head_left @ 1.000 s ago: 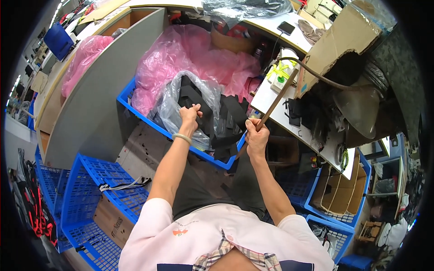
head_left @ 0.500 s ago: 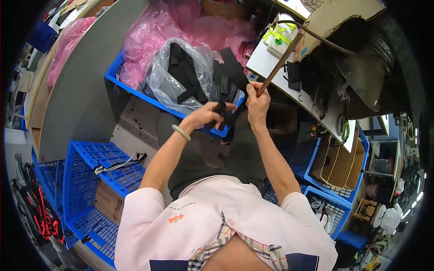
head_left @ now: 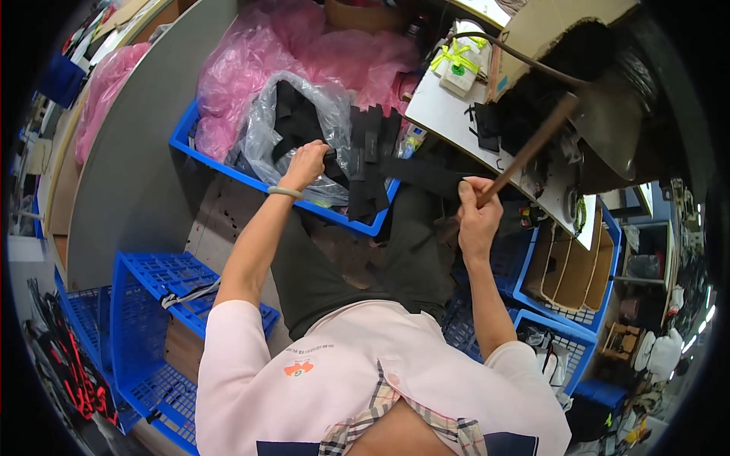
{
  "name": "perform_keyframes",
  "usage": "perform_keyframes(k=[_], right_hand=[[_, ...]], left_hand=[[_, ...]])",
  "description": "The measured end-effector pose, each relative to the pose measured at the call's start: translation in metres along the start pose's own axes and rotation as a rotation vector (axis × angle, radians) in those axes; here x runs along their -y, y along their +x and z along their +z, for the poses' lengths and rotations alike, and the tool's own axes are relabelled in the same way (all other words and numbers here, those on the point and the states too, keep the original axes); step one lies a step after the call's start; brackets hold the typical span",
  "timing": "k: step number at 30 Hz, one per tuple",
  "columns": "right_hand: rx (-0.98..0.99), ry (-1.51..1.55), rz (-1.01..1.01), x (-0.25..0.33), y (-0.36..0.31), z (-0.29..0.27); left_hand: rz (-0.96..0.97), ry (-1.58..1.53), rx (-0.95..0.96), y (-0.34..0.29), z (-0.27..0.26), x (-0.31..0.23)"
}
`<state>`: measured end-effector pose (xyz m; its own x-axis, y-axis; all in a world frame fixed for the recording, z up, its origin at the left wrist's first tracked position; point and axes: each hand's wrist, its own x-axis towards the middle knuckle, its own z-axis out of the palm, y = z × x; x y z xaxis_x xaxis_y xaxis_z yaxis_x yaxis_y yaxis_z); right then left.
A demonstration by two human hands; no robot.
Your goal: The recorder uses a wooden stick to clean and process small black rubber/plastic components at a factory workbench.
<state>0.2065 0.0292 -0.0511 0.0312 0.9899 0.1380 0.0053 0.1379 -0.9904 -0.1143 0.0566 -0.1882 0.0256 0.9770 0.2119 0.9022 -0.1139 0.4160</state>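
My right hand (head_left: 477,216) is closed around a brown rod (head_left: 532,140) that slants up to the right. A flat black strip (head_left: 426,176) runs leftward from its thumb and fingers. Over a clear plastic bag (head_left: 262,125) is my left hand (head_left: 306,164), fingers curled, with a small dark strip end at the fingertips; the rest of its grip is hidden. Black strip pieces (head_left: 293,114) lie in the bag. Several more black strips (head_left: 370,152) hang over the right end of the blue crate (head_left: 228,163) that holds the bag.
Pink plastic sheeting (head_left: 243,72) is heaped behind the bag. A white table (head_left: 449,114) at the right bears a box with yellow ribbon (head_left: 458,72). A grey panel (head_left: 144,129) stands at the left. Blue crates (head_left: 141,327) and a cardboard-lined crate (head_left: 570,266) flank my legs.
My left hand has moved up and left, from near the right hand to the bag. My right hand has moved right and down with the rod and a black strip, which now stretches sideways.
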Motion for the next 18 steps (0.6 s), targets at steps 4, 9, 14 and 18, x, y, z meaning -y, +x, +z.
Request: perform_keyframes(k=[4,9,14,18], right_hand=[[0.07,0.147,0.206,-0.014,-0.002,-0.007],[0.119,0.224,0.29,-0.008,-0.007,-0.022],[0.191,0.111,0.368,0.007,-0.019,-0.049],[0.323,-0.239,0.184,0.009,-0.017,-0.076]], left_hand=[[-0.143,-0.519,0.052,0.01,0.004,-0.026],[-0.56,-1.798,0.241,-0.02,-0.05,-0.156],[-0.524,-1.679,-0.106,-0.027,-0.054,-0.184],[-0.424,-1.44,-0.142,-0.031,-0.062,-0.226]])
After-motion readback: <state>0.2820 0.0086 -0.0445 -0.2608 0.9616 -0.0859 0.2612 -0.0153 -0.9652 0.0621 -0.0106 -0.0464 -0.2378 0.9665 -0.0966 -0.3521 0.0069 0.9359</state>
